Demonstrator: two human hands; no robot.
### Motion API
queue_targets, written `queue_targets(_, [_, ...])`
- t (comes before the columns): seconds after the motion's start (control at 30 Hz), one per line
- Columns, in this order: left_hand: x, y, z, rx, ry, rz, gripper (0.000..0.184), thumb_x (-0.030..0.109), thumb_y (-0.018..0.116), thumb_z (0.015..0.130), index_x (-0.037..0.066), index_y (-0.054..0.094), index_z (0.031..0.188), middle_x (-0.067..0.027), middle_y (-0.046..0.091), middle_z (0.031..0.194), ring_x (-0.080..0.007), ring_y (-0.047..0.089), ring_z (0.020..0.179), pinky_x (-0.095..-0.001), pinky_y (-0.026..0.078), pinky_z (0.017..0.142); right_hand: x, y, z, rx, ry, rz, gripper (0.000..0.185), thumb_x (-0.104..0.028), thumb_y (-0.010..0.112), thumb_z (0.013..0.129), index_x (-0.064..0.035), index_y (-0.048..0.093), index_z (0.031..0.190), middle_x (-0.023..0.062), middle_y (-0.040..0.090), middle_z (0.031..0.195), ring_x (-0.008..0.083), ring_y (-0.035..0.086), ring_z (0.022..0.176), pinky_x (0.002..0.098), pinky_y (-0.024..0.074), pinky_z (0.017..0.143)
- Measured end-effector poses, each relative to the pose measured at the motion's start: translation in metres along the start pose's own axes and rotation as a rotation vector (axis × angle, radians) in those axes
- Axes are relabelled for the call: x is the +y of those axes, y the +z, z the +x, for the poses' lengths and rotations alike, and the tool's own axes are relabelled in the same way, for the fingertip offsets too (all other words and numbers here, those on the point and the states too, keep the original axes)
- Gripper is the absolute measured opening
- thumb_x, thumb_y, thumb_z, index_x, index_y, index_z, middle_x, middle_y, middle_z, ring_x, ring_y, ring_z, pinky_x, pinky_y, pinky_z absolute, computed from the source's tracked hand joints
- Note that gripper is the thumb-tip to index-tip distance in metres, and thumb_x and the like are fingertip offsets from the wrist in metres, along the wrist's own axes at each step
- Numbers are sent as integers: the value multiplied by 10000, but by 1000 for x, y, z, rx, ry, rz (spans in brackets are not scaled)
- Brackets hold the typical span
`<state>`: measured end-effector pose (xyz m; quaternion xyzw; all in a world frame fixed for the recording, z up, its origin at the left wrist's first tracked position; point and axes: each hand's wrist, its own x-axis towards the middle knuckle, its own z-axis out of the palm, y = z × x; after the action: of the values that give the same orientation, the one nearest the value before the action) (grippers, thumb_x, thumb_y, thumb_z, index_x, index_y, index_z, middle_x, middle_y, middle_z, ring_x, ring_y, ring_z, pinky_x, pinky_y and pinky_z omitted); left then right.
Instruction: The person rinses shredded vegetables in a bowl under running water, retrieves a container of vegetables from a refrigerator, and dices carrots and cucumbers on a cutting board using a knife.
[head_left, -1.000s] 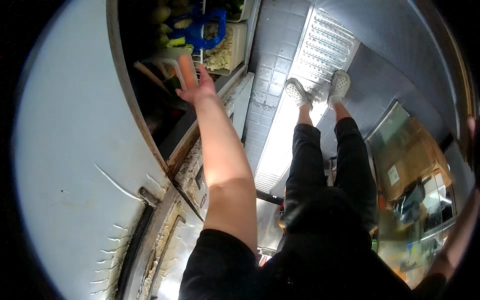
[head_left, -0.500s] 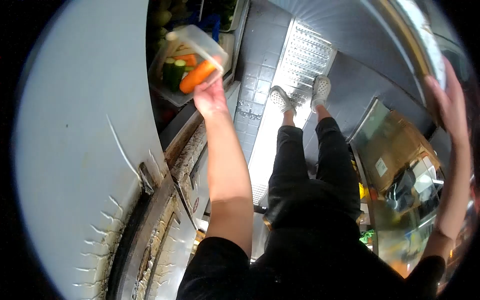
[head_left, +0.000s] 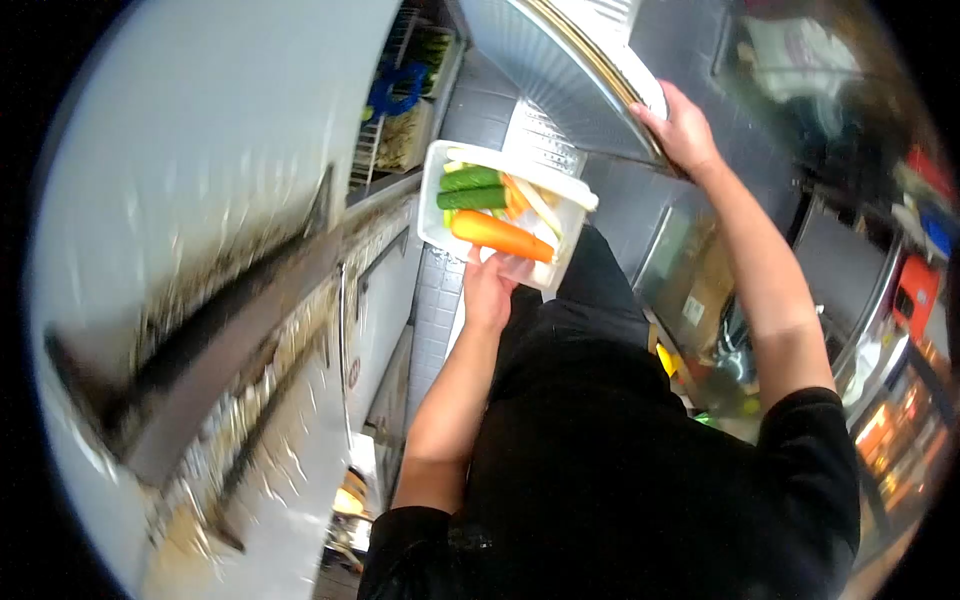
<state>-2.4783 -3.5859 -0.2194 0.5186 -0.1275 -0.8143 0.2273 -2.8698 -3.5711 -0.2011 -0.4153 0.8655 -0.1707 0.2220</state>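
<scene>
My left hand [head_left: 490,290] grips the lower edge of a clear plastic container [head_left: 432,200], held in front of my body. Inside lie a large orange carrot [head_left: 500,235], green cucumber pieces [head_left: 472,190] and pale sticks beside smaller orange pieces. On the right, my right hand [head_left: 682,130] is closed on the edge of an open fridge door [head_left: 575,85], thumb on the near side.
Behind the container, the fridge interior shows a wire rack, a blue bag [head_left: 398,90] and a tub of pale food [head_left: 400,138]. Another fridge door [head_left: 220,110] fills the left. At right stand a cardboard box [head_left: 697,295] and a metal counter.
The container has come out of the fridge toward my body in my left hand. My right hand has moved inward with the door, which now covers part of the floor.
</scene>
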Motion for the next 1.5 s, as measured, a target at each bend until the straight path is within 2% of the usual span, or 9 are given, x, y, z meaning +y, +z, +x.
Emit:
queue_targets(0.17, [-30, -28, -84, 173, 90, -10, 653, -12, 494, 945, 83, 276, 1554, -214, 568, 1359, -340, 664, 1188, -480, 610, 957, -65, 39, -33, 2, 53, 98, 638, -480, 705, 949, 23, 590, 1325, 269, 675, 1248, 433, 639, 1187, 481, 493, 1017])
queue_targets(0.23, [-56, -6, -110, 258, 188, 14, 622, -5, 486, 968, 93, 280, 1547, -198, 595, 1316, -315, 686, 1142, -454, 624, 910, -36, 57, -29, 38, 8, 148, 639, -470, 713, 941, 46, 584, 1294, 295, 659, 1230, 465, 634, 1160, 492, 490, 1005])
queue_targets(0.4, [-129, -11, -195, 498, 356, -120, 576, 19, 475, 993, 97, 304, 1537, -172, 652, 1236, -289, 721, 1059, -427, 639, 854, -102, 66, -98, -233, -135, 810, 616, -361, 664, 998, 56, 534, 1432, 279, 561, 1452, 360, 535, 1369, 395, 397, 1141])
queue_targets(0.7, [-175, -82, -293, 815, 645, -558, 597, -36, 408, 922, 75, 386, 1508, -151, 595, 1331, -290, 683, 1147, -438, 625, 906, -118, 114, -153, -871, -246, 2, 641, -424, 635, 1011, 10, 536, 1471, 246, 555, 1492, 344, 490, 1425, 403, 371, 1170])
queue_targets(0.93, [-217, -192, -351, 1004, 753, -699, 526, 46, 490, 974, 60, 412, 1494, -141, 622, 1296, -264, 691, 1093, -417, 623, 827, -262, 167, -276, -954, -446, -15, 712, -465, 663, 994, -19, 484, 1520, 201, 508, 1540, 311, 431, 1460, 404, 322, 1195])
queue_targets(1.1, [-234, -295, -385, 1073, 675, -808, 452, 122, 536, 1003, 25, 461, 1438, -146, 659, 1232, -271, 711, 1019, -421, 621, 786, -381, 211, -369, -1056, -228, 318, 801, -476, 663, 999, -69, 336, 1607, 128, 384, 1624, 294, 383, 1470, 451, 343, 1165])
queue_targets(1.33, [-186, -453, -448, 1085, 426, -382, 495, 79, 542, 920, -12, 522, 1406, -166, 710, 1089, -237, 721, 851, -375, 617, 664, -471, 254, -456, -973, -129, 542, 812, -452, 685, 988, -97, 312, 1615, 117, 234, 1673, 349, 312, 1491, 497, 365, 1145])
queue_targets(1.37, [-172, -470, -454, 1069, 526, -370, 512, 79, 557, 884, 13, 564, 1392, -175, 726, 941, -196, 660, 612, -364, 545, 539, -470, 256, -461, -960, -135, 539, 809, -445, 686, 986, -97, 312, 1613, 120, 232, 1673, 349, 305, 1494, 498, 367, 1142])
queue_targets(1.5, [-111, -562, -471, 1000, 412, -85, 493, 52, 553, 882, 22, 599, 1371, -187, 741, 1051, -278, 749, 829, -391, 615, 645, -473, 250, -501, -1111, -216, 335, 751, -348, 678, 993, -49, 347, 1598, 155, 397, 1608, 310, 352, 1491, 444, 346, 1173])
